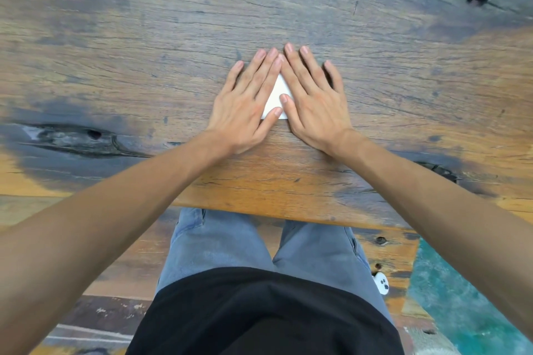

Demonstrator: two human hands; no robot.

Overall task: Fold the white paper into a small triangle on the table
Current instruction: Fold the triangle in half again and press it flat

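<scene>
White paper, already a small triangle by the look of it, is pinned flat on the desk between the left hand and right hand, both spread open, nothing gripped. If pressure is uneven, the crease probably gets skewed.

The table is rough, weathered wood, matt, cracked and knotted. The paper looks smooth, matt white. The trousers are soft cloth.
</scene>
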